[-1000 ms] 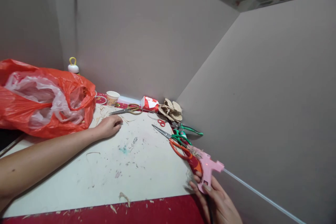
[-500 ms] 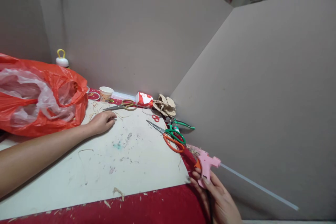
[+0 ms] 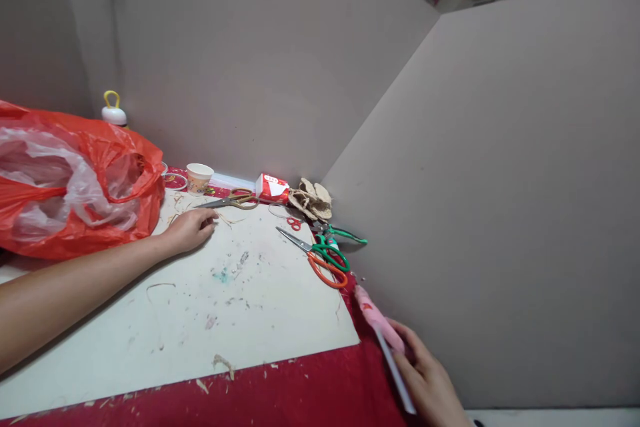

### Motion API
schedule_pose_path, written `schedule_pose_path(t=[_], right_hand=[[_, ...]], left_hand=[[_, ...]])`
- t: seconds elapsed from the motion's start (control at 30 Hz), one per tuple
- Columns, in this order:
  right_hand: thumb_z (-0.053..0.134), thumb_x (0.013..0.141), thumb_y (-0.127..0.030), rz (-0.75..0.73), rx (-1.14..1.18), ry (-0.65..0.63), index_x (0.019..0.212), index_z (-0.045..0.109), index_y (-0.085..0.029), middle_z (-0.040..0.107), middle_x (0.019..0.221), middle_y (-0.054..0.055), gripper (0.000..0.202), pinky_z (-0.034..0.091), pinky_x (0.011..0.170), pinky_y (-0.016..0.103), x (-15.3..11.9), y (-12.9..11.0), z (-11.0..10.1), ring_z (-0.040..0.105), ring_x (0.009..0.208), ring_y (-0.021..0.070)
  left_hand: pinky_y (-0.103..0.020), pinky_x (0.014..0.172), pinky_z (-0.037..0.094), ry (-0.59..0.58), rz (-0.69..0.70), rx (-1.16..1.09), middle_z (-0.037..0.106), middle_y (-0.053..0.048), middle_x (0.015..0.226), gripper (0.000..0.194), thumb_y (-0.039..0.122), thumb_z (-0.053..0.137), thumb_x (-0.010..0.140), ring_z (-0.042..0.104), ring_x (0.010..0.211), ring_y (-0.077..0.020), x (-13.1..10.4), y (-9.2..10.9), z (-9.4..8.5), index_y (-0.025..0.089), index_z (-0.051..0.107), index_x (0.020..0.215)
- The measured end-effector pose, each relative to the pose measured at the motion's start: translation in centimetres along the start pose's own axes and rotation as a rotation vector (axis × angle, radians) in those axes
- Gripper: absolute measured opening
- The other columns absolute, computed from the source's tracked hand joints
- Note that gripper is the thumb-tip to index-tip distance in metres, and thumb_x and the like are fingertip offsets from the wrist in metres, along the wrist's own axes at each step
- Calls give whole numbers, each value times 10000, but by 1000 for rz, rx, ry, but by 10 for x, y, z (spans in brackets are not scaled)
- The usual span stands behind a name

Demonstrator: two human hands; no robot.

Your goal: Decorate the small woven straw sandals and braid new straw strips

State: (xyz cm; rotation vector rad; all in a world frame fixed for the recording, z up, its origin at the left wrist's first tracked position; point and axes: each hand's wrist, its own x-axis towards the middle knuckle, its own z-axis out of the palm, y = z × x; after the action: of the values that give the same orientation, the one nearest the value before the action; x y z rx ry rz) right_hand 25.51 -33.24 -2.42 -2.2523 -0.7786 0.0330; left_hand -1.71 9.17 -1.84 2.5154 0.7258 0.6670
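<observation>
My right hand (image 3: pixel 425 373) is wrapped round a pink glue gun (image 3: pixel 373 313) at the lower right, beside the wall. A translucent glue stick (image 3: pixel 395 370) sticks out of the gun and points down toward the near edge of the view. My left hand (image 3: pixel 191 229) rests on the white board (image 3: pixel 200 320) with its fingers loosely curled, nothing visible in them. Just beyond it lie scissors with gold-brown handles (image 3: pixel 241 197). Scissors with green and orange handles (image 3: pixel 327 267) lie between the two hands, at the board's right edge.
A red plastic bag (image 3: pixel 145 213) fills the far left, with a bottle (image 3: pixel 114 115) behind it. Along the back wall stand a paper cup (image 3: pixel 199 180), a red and white packet (image 3: pixel 273 188) and beige woven pieces (image 3: pixel 313 200). Green-handled pliers (image 3: pixel 347 235) lie against the right wall.
My right hand has turned the glue gun, so the glue stick now points down toward me instead of out to the right. My left hand stays on the board.
</observation>
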Motion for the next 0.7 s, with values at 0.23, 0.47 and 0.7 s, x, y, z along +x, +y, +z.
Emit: schedule_pose_path(t=[0.23, 0.47, 0.7], right_hand=[[397, 643, -103, -209, -498, -248, 1036, 574, -198, 642, 1054, 111, 441, 444, 876, 357, 34, -6, 12, 587, 993, 244], [436, 767, -175, -245, -706, -308, 1133, 607, -154, 615, 1149, 167, 405, 438, 915, 406, 27, -18, 2, 577, 1053, 294], [585, 771, -496, -326, -15, -236, 1239, 594, -225, 534, 1368, 75, 541, 270, 1112, 450, 13, -98, 48, 434, 1290, 285]], left_hand=[[-303, 684, 437, -9, 3, -7, 666, -55, 844, 282, 270, 481, 754, 597, 752, -204, 0, -1, 0, 183, 643, 968], [-312, 711, 432, -2, 8, -55, 663, -57, 861, 283, 261, 496, 744, 594, 775, -214, 1, -3, 1, 186, 650, 969], [-298, 702, 437, 75, -30, -169, 658, -39, 797, 245, 280, 520, 746, 574, 707, -182, -1, 1, 2, 187, 654, 929]])
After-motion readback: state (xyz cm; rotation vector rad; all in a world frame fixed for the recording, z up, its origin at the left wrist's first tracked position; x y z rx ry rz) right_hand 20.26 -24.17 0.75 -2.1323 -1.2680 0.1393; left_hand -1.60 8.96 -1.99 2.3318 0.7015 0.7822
